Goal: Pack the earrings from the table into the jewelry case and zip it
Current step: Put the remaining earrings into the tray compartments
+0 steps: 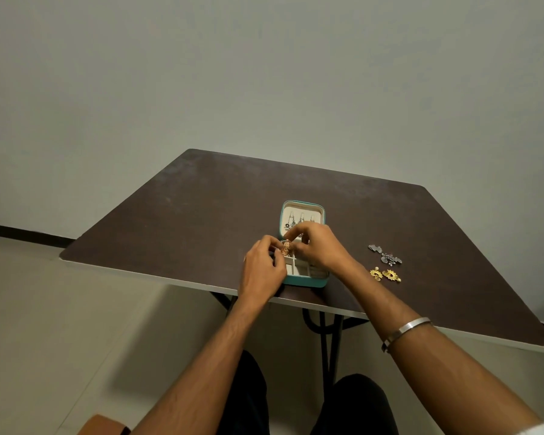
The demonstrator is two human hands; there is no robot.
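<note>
A small teal jewelry case (307, 281) stands open near the table's front edge, its lid (302, 208) upright with silver earrings hanging inside. Above the case's white compartments, my left hand (263, 271) and my right hand (316, 246) together pinch a rose-gold earring (285, 248) between their fingertips. To the right on the table lie a pair of silver earrings (387, 256) and a pair of gold earrings (386, 274). My hands hide much of the case's tray.
The dark brown table (186, 215) stands against a pale wall, with its front edge close to my knees. A brown object (102, 426) shows at the bottom left on the floor. A metal bangle (405, 332) circles my right wrist.
</note>
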